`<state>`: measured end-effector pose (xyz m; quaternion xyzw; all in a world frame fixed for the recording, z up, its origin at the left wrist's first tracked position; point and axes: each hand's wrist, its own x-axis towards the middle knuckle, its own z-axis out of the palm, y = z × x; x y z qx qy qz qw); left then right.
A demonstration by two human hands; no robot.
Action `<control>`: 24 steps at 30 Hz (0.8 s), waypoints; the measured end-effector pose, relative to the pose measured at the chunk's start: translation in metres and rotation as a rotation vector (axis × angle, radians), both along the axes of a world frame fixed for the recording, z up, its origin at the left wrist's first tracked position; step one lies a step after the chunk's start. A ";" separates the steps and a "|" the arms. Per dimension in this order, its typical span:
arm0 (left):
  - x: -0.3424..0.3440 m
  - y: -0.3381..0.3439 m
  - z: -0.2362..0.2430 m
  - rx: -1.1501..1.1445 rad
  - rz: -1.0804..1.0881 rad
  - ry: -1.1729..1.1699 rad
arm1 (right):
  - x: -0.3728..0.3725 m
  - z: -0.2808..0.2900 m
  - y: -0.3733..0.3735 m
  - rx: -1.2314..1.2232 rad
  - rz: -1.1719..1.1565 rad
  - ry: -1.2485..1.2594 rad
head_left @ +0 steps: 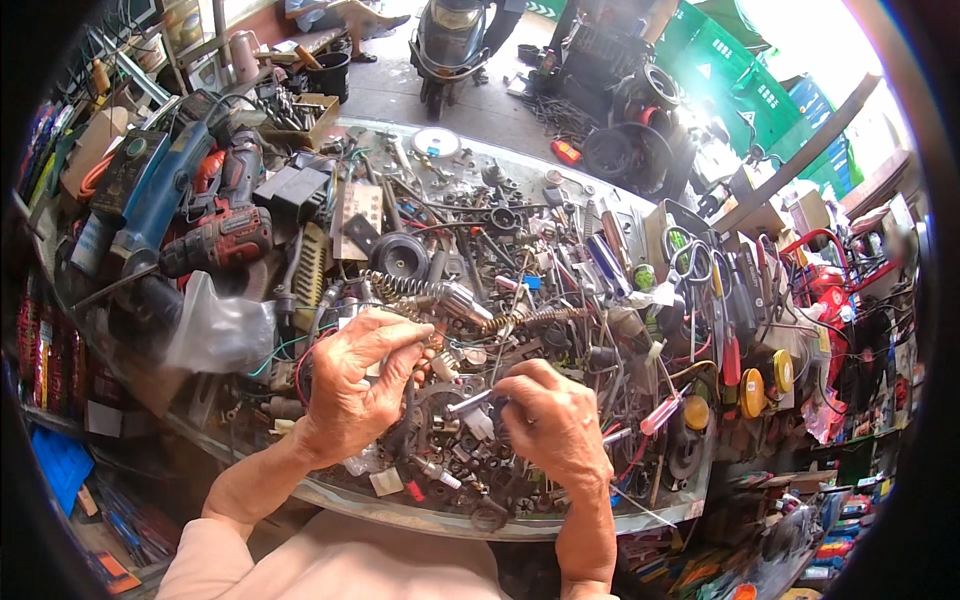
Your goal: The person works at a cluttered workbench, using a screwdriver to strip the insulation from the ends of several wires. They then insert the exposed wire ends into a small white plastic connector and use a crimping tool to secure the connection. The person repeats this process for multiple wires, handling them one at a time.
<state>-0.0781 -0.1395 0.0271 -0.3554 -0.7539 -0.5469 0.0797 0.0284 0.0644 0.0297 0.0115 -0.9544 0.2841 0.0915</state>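
Observation:
My left hand [352, 385] is pinched, thumb against forefinger, over the cluttered bench. What lies between its fingertips, if anything, is too small to make out. To its right my right hand [558, 425] is closed around one end of a silver bolt [472, 403], which points left toward my other hand. Just beyond both hands lies a coil spring [402, 287] beside a shiny metal cylinder [463, 302]. A spark plug [440, 474] rests among loose nuts and washers nearer me.
A red and black cordless drill [218, 235], a blue power tool [165, 190] and a clear plastic bag [222, 325] crowd the left. On the right are scissors [718, 285] and a clear-handled screwdriver [662, 413]. A scooter [447, 45] stands past the bench [420, 520].

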 end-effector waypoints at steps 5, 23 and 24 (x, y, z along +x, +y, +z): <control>0.002 -0.003 -0.013 0.017 -0.002 -0.051 | -0.019 0.003 0.000 0.139 -0.144 0.094; 0.013 -0.004 -0.020 0.198 -0.251 -0.524 | -0.019 -0.025 0.008 -0.014 -0.297 0.253; 0.013 -0.004 -0.022 0.216 -0.256 -0.539 | -0.016 -0.019 0.006 -0.130 -0.330 0.256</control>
